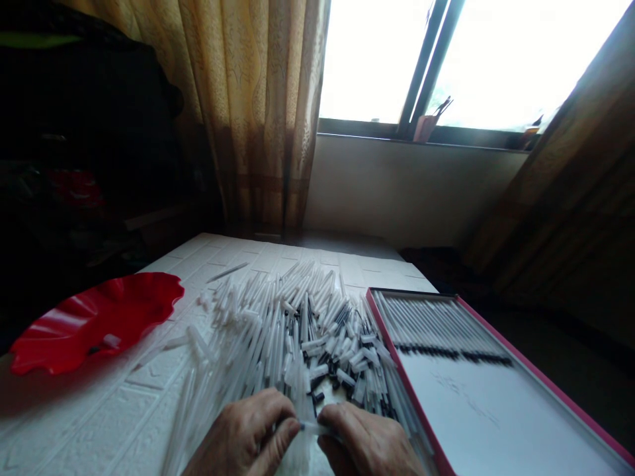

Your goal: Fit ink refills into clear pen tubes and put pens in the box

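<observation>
Head view, listed from nearest to farthest.

Left hand (248, 433): at the bottom edge, fingers curled, thumb and forefinger pinched on one end of a thin white pen (313, 428).

Right hand (370, 441): just beside the left, fingertips almost meeting it, pinched on the other end of the same pen. The pen lies level between the two hands, right over the near edge of the heap; most of its length is hidden by fingers.

Heap of pens (292, 330): a large loose pile of white barrels with black tips and white caps, spread across the middle of the table and fanning away from the hands.

Table (99, 416): white top with a raised brick pattern.

Box (496, 403): flat, red-rimmed, white inside, lying to the right and touching the heap. A neat row of pens (441, 327) lies side by side at its far end, black tips towards the person; the near part of the box floor is bare.

Red dish (94, 320): wavy-edged, on the left of the table, well apart from the hands, with a small pale piece inside; what it is cannot be told.

Curtain (258, 112): tan, patterned, hanging behind the table.

Window (446, 59): bright, with a small pot (427, 125) on the sill.
</observation>
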